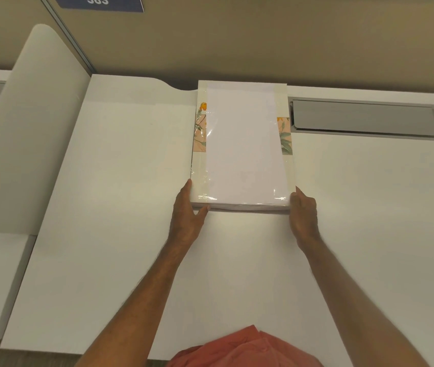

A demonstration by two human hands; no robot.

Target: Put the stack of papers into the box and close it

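Paper on the box, both hands at its near corners

On the broad matte white desk (120,207), far of centre, lies the flat floral-printed box in glossy clear film (200,133) — slick, probably stiff — with the thin white paper stack (245,144) on top, likely floppy. Left hand (186,215) and right hand (303,213) pinch the box's near corners.
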